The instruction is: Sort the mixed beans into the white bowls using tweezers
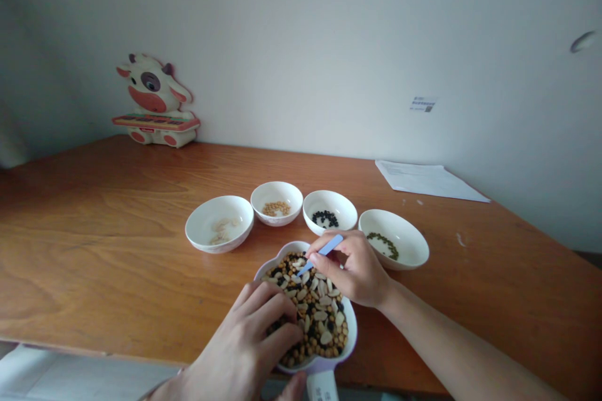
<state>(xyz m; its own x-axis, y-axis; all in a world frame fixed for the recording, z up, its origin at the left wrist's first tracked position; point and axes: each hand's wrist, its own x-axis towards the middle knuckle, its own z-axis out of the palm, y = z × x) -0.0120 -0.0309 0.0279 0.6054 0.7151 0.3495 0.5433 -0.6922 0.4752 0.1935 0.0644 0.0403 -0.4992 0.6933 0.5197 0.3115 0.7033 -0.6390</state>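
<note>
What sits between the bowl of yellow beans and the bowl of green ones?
In the head view, the black-bean bowl stands between the yellow-bean bowl and the green-bean bowl.

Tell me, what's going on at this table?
A person's bare right hand holds a slim blue tool, apparently tweezers, its tip down in a mix of tan and black beans and pale, flat seeds. These lie in a pale purple, wavy-edged dish with a handle. The left hand lies over the dish's left side. Beyond stand four round white bowls: from left, they hold pale pieces too faint to identify, tan beans, black beans and green beans.
</note>
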